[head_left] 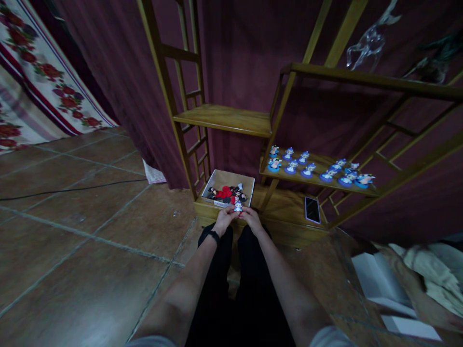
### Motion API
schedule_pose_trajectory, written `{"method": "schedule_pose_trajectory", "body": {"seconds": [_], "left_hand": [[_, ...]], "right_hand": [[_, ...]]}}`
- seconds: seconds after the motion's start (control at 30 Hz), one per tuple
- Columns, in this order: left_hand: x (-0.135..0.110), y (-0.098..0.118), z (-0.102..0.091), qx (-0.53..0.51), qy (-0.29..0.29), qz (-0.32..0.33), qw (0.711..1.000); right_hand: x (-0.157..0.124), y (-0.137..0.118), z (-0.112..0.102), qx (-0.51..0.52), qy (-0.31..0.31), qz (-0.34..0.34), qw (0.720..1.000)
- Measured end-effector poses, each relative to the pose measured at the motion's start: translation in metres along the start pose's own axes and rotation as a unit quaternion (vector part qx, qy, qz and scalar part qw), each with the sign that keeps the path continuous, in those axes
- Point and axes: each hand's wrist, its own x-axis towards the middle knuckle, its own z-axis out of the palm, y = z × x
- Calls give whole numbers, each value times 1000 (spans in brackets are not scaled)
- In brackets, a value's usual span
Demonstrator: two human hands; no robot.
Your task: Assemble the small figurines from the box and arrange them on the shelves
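- Left hand (224, 218) and right hand (252, 219): fingertips closed on the purple-and-white figurine (238, 206).
- Figurine: between both hands, equally near; long axis upright; at the open box's (228, 179) near wall.

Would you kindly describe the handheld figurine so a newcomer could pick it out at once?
Find the wooden shelf unit, then the box at its lower left. By the box's near edge, the left hand and right hand hold a small white and blue figurine. Blue sets it apart from the box's red and black figures; being held, from the shelved figurines.
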Motion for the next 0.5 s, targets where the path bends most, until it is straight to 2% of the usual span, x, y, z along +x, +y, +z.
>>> {"method": "schedule_pose_trajectory", "body": {"seconds": [0.23, 0.5], "left_hand": [[1, -1, -2, -10, -12, -19, 1000], [2, 2, -3, 7, -23, -28, 999]], "right_hand": [[0, -8, -3, 29, -28, 44, 998], [2, -3, -5, 55, -21, 60, 996]]}}
